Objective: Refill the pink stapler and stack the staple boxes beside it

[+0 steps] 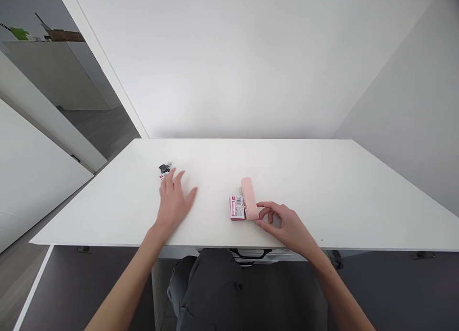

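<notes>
A pink stapler (250, 199) lies on the white table in front of me, its long body pointing away. My right hand (281, 223) has its index finger and thumb on the stapler's near right end; the other fingers are curled. Against the stapler's left side sits a red-and-white staple box (237, 208), with what looks like another red box under it. My left hand (173, 199) rests farther left with fingers spread, holding nothing. Just beyond its fingertips is a small black item (165, 168), perhaps a staple remover. A small red-and-white box (163, 176) is partly hidden by the fingers.
The white table (304, 183) meets a white wall at its far edge. Below its front edge are my legs (215, 288) and a black handle (250, 254). To the left, past the wall's edge, a grey cabinet (57, 73) stands on the floor.
</notes>
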{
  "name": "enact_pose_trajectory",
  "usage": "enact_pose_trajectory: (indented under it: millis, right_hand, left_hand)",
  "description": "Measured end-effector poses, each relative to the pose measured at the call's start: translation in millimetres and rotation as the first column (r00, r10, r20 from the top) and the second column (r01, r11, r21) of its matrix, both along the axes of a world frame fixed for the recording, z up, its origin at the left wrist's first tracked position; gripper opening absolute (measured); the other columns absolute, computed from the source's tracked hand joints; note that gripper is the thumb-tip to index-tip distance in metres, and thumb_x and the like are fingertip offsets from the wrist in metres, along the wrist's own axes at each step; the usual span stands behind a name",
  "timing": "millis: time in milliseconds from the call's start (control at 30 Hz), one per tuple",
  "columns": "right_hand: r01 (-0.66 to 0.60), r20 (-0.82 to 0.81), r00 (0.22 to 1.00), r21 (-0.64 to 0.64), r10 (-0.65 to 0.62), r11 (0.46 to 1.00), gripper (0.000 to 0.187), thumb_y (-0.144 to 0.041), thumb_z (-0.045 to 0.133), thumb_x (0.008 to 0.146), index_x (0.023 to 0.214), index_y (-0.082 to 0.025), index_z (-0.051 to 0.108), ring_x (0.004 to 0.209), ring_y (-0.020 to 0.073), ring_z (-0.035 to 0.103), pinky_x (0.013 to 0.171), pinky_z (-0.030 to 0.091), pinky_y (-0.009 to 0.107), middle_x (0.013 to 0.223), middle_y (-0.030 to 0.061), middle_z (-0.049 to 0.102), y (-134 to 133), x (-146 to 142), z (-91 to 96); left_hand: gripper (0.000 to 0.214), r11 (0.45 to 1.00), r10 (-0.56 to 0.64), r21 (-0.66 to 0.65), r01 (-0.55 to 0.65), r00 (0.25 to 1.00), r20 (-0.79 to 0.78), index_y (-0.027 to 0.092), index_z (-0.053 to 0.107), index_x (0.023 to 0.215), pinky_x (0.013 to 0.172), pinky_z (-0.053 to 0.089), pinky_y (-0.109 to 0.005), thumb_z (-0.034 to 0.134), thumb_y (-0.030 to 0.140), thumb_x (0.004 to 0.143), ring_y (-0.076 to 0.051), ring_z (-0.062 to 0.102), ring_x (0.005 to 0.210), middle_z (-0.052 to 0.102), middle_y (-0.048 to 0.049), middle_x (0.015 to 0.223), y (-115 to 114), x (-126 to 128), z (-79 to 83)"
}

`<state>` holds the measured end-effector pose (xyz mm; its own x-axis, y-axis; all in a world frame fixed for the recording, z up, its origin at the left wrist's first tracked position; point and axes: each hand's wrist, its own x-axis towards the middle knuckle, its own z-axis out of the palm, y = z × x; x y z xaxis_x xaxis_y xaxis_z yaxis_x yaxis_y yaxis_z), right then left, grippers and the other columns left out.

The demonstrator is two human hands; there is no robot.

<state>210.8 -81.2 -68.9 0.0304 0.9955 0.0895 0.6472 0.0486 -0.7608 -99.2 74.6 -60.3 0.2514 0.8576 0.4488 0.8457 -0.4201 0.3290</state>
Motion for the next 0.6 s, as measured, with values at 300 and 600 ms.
enact_pose_trajectory:
  millis: [300,600]
  right_hand:
    - [0.006,0.003,1.0,0.005,-0.006,1.0,0.035,-0.054,0.062,0.098,0.126,-0.035,0.066,0.085,0.0217,0.066,0.085,0.055,0.039,0.099,-0.0004,0.078,-0.4,0.6,-0.9]
    - [0.003,-0.012,1.0,-0.014,-0.003,1.0,0.036,-0.055,0.062,0.097,0.127,-0.034,0.066,0.086,0.0225,0.065,0.089,0.054,0.042,0.101,0.0009,0.078,-0.8,0.8,-2.3]
  left_hand:
    - [0.06,0.984,0.16,-0.056,-0.171,0.973,-0.167,0.011,0.051,0.15,0.122,0.029,-0.065,0.04,0.047,0.103,-0.046,0.029,0.155,0.039,-0.0241,0.165,5.2,-13.2,-5.3]
    - [0.044,0.969,-0.242,-0.074,0.236,0.966,-0.09,0.027,0.063,0.141,0.113,0.047,-0.053,0.05,0.049,0.105,-0.032,0.051,0.138,0.055,-0.0134,0.148,-16.2,-4.4,0.8]
